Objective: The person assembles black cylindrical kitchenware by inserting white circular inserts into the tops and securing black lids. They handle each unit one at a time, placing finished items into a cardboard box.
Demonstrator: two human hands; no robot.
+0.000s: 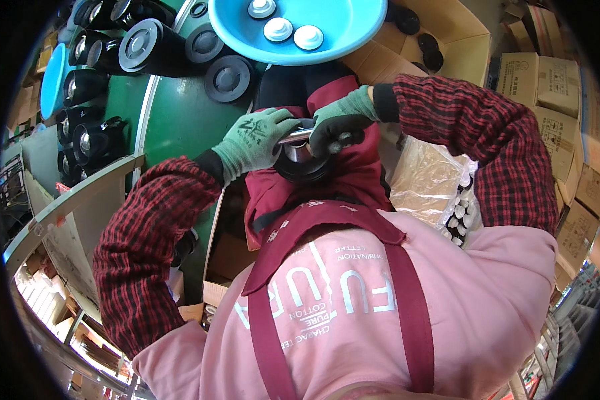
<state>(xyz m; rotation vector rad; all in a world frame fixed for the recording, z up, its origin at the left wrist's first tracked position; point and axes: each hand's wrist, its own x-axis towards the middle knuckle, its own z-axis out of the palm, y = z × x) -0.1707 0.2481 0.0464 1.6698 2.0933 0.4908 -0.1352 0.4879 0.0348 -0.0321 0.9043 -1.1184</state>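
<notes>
Over my lap, my left hand (257, 137), in a green-grey glove, closes its fingers on the left end of a shiny metal-rimmed piece (296, 137). At its other side my right hand (343, 125), gloved with a dark coating on the fingers, is curled round it. Just below, a black round part (303, 168) with a silvery middle rests against my maroon apron (360, 175). My fingers hide much of the piece, and I cannot tell whether it is joined to the black part.
A blue basin (300, 55) with several white-topped round parts stands ahead. On the green table (128, 107) at left are black discs (229, 78) and several black vessels (100, 141). An open carton (457, 33) holds black parts at the far right; stacked cartons (557, 87) stand beyond my right arm.
</notes>
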